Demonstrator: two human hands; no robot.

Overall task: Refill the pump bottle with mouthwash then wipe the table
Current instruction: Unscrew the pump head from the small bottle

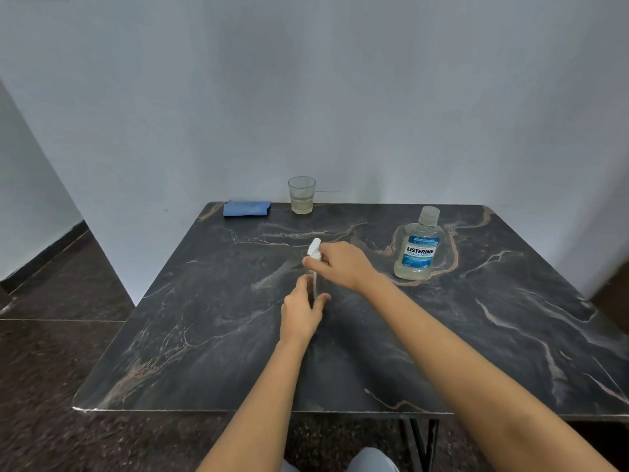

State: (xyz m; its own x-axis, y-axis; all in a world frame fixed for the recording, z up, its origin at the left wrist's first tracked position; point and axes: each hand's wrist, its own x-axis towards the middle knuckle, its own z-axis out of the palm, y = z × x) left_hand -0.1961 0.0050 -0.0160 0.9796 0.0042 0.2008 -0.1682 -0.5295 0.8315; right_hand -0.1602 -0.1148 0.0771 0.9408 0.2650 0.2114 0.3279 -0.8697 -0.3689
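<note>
The right hand (340, 267) pinches the white head of the pump bottle (314, 249). The left hand (301, 311) curls round its clear body just below, mid-table. The table (204, 318) is dark marble with pale and rust veins. It stands against a pale blue-grey wall (374, 97) over a dark speckled floor (51, 352). To the right stands the capped mouthwash bottle (420, 247), its blue label reading "LISTERINE COOL MINT". At the far edge stands a glass (301, 195), with a folded blue cloth (246, 208) to its left.

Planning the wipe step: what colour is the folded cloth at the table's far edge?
The cloth is blue, clearest in the head view.
</note>
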